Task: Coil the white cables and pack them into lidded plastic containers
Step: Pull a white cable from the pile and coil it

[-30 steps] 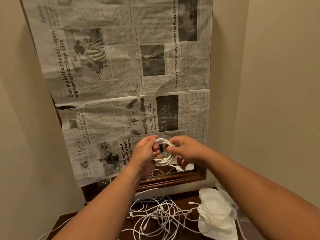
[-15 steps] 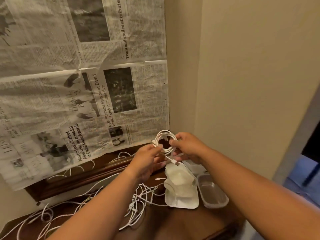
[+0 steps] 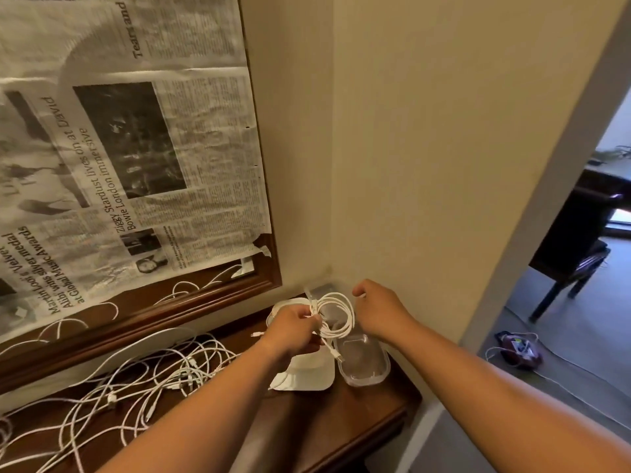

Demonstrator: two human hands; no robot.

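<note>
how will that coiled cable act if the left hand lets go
Likely springs looser: the coiled cable seems held together only by the left hand pinching its loops. Probably light and floppy, since its free end dangles limply over the clear container.

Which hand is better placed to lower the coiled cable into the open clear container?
Left. The left hand pinches the coiled cable, which hangs directly over the clear container. The right hand is beside the coil and seems not to hold it.

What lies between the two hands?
In the head view, the coiled white cable, pinched by the left hand, fills the gap to the right hand.
</note>
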